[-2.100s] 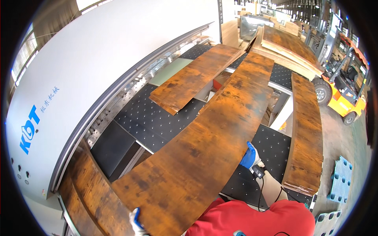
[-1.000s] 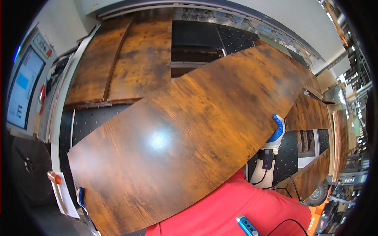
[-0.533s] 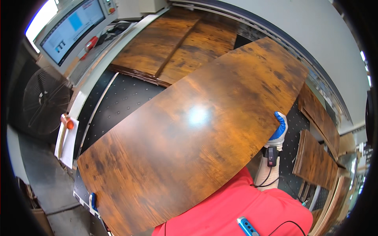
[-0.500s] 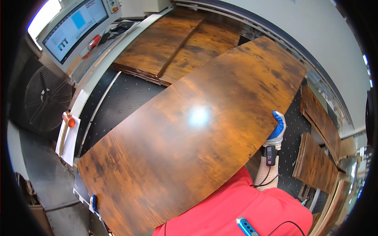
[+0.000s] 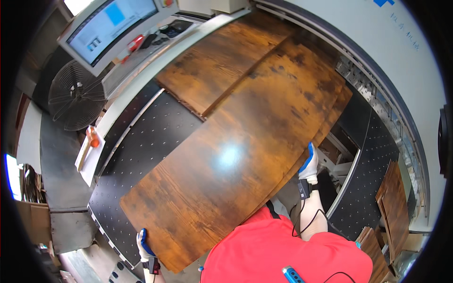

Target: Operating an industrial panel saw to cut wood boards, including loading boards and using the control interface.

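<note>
Brown board (image 5: 236,151) now swung over the perforated bed (image 5: 141,141), overlapping boards at its far edge. Left hand (image 5: 144,243) clamped on near corner, right hand (image 5: 309,162) gripping right edge; carried, not yet laid.

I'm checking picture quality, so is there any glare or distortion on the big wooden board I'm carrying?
Head view: a bright white glare spot sits mid-panel on the wooden board; fisheye bends its long edges and the machine rail; black vignette rings the frame; the left hand and right hand look sharp.
</note>
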`<state>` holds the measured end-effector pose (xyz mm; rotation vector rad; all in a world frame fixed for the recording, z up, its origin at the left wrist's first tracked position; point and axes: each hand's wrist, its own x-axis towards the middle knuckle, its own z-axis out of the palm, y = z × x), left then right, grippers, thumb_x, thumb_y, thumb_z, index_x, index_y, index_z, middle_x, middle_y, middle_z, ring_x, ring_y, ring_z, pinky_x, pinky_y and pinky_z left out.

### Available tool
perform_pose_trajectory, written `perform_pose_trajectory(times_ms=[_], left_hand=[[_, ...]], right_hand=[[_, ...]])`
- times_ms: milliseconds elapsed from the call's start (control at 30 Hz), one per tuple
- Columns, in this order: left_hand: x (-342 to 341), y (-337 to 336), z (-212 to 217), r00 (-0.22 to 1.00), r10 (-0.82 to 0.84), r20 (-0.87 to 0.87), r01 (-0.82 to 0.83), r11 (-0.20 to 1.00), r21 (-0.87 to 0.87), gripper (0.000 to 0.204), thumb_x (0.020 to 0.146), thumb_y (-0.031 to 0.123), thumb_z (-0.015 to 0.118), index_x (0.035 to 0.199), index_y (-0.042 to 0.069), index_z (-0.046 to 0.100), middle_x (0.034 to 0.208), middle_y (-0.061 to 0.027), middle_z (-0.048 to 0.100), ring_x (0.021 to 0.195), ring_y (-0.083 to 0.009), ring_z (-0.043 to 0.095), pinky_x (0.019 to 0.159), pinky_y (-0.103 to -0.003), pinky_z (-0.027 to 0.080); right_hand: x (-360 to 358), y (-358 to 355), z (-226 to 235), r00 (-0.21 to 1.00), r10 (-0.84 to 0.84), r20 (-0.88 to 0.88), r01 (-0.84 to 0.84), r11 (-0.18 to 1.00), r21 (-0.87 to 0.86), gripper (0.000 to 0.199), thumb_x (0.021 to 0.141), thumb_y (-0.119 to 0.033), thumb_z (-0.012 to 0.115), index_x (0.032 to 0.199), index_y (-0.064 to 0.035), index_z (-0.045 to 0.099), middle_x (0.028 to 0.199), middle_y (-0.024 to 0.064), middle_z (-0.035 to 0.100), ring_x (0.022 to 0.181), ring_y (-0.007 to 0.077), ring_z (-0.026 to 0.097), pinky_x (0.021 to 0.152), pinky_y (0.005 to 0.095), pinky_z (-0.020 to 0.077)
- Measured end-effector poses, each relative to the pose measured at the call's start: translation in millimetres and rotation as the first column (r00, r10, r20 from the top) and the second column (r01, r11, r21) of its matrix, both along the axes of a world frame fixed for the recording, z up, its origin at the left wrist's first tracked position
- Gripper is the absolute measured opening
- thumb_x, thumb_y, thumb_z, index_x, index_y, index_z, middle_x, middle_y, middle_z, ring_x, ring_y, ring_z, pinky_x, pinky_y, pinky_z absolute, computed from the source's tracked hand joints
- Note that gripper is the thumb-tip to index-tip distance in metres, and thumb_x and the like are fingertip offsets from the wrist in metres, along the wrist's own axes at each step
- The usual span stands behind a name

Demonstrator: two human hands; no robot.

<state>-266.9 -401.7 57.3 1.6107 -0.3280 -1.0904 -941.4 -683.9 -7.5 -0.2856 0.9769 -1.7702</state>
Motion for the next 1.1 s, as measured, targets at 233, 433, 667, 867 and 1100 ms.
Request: perform_pose_trajectory(times_ms=[233,433,667,867,1100], left_hand=[[-142.6,-113.0,-23.9,0.987,0.05,-0.153,-0.054,0.998,-0.019,0.037,0.098,0.031,0.059,0.125,0.005,0.063,0.119,-0.0098,0.068,0.11,-0.0244,0.065,0.1,-0.039,0.05],[-286.1,-218.1,-16.8,0.899,0.03,-0.436,-0.092,0.988,-0.121,0.06,0.103,0.047,0.048,0.146,0.006,0.048,0.144,-0.0114,0.055,0.128,-0.0292,0.055,0.11,-0.045,0.043],[-362.2,-274.8,-10.6,0.826,0.07,-0.559,-0.191,0.968,-0.161,0.066,0.103,0.054,0.044,0.151,0.008,0.043,0.148,-0.0109,0.052,0.132,-0.0303,0.052,0.112,-0.046,0.04],[-410.2,-316.5,-30.7,0.813,0.138,-0.565,-0.262,0.954,-0.145,0.061,0.104,0.044,0.048,0.153,0.008,0.038,0.15,-0.0115,0.049,0.134,-0.0295,0.05,0.114,-0.045,0.04],[-440.5,-355.4,-27.9,0.922,0.055,-0.383,-0.145,0.967,-0.21,0.079,0.099,0.017,0.052,0.163,0.013,0.005,0.162,-0.0119,0.028,0.146,-0.0244,0.031,0.121,-0.037,0.023]], right_hand=[[-88.9,-116.5,1.3,0.909,-0.165,-0.382,0.176,0.984,-0.005,0.084,0.102,-0.031,0.061,0.161,-0.0061,0.008,0.163,0.0145,0.025,0.146,0.0271,0.035,0.122,0.039,0.026],[-184.9,-253.6,-11.5,0.874,-0.193,-0.446,0.182,0.981,-0.067,0.092,0.104,-0.043,0.054,0.161,-0.0111,-0.011,0.168,0.0111,0.002,0.153,0.0233,0.014,0.125,0.0387,0.0121],[-256.3,-332.2,-16.6,0.835,-0.137,-0.533,0.16,0.987,-0.002,0.087,0.103,-0.058,0.046,0.162,-0.0074,0.007,0.165,0.0066,0.021,0.146,0.021,0.031,0.123,0.0379,0.0226],[-304.8,-380.6,19.7,0.764,0.052,-0.643,0.04,0.991,0.128,0.092,0.101,-0.058,0.051,0.159,-0.003,0.006,0.159,0.0164,0.03,0.138,0.0301,0.043,0.117,0.0471,0.0361],[-383.9,-425.7,-5.3,0.595,0.096,-0.798,0.091,0.978,0.185,0.069,0.106,-0.048,0.044,0.149,0.0056,0.036,0.153,0.0132,0.044,0.134,0.0263,0.047,0.116,0.0363,0.0351]])
